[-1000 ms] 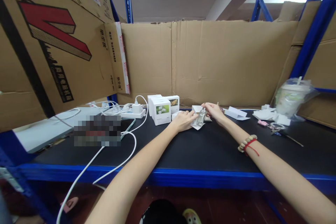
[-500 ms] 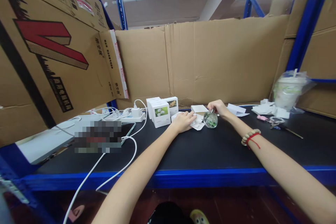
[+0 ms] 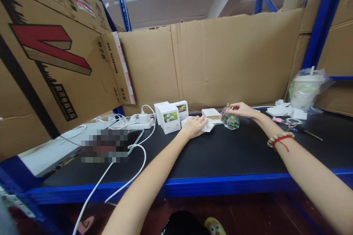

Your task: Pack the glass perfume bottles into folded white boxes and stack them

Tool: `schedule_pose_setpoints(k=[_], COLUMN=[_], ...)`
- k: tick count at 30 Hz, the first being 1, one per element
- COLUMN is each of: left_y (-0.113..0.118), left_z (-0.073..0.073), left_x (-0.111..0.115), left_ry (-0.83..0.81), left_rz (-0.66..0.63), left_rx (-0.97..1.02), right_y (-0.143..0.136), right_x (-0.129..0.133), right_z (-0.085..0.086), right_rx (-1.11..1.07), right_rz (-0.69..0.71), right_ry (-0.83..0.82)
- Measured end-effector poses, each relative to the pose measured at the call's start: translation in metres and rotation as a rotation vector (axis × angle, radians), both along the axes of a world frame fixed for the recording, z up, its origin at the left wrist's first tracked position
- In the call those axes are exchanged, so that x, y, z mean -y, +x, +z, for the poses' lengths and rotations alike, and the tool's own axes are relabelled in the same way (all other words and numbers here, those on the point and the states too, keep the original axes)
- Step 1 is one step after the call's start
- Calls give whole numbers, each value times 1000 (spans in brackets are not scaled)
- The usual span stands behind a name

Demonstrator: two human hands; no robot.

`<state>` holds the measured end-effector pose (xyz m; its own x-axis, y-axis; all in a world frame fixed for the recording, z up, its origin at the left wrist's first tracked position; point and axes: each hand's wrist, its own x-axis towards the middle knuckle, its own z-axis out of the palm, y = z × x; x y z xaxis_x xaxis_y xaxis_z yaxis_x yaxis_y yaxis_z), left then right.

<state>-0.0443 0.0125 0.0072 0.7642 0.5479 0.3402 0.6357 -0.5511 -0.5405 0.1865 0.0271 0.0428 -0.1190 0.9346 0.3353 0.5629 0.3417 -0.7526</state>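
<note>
My right hand [image 3: 240,110] pinches the top of a small round clear glass bottle [image 3: 231,121] with green inside it, tilted close to the black tabletop. White paper [image 3: 209,127] lies to the left of the bottle, and the fingers of my left hand [image 3: 194,126] are curled over it, pressing it down. Just behind the paper is an open white box [image 3: 211,114]. To the left of my left hand stand several small white boxes with plant pictures, the nearest white box [image 3: 171,121] showing white flowers on green.
A white power strip [image 3: 146,123] and cables lie left of the boxes, by a blurred-out dark device [image 3: 106,146]. At right are a bagged drink cup [image 3: 306,90], tissues [image 3: 285,110] and keys [image 3: 298,125]. Cardboard [image 3: 234,55] walls the back.
My right hand has moved to the right with the glass bottle, away from the paper. My left hand stays on the paper. The view has shifted slightly.
</note>
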Motion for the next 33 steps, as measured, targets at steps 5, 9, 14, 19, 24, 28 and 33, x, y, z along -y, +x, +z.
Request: schedule_pose_setpoints(k=[5,9,14,19,24,28,33], left_y=[1,1,0,0,0,-1,-1], left_z=[2,3,2,2,1,0,2], left_x=[1,2,3,1,0,0,2], left_ry=[-21,-29,-25,-28,-20,-15,-20], left_rz=[20,29,22,23,10,5,11], left_rx=[-9,-11,-4,-7,1,7,4], right_y=[7,15,23,23,21,21,20], right_x=[4,-6,-20,-23,-22,-20,-17], right_z=[-1,-8,-19,-22,-22,-22,-22], right_rx=[68,-12,-163,-186,-221,-285,-263], right_rz=[-152,-182,-173,-206,-222,-202,-219], right_ry=[77,155,201,213,235,228,171])
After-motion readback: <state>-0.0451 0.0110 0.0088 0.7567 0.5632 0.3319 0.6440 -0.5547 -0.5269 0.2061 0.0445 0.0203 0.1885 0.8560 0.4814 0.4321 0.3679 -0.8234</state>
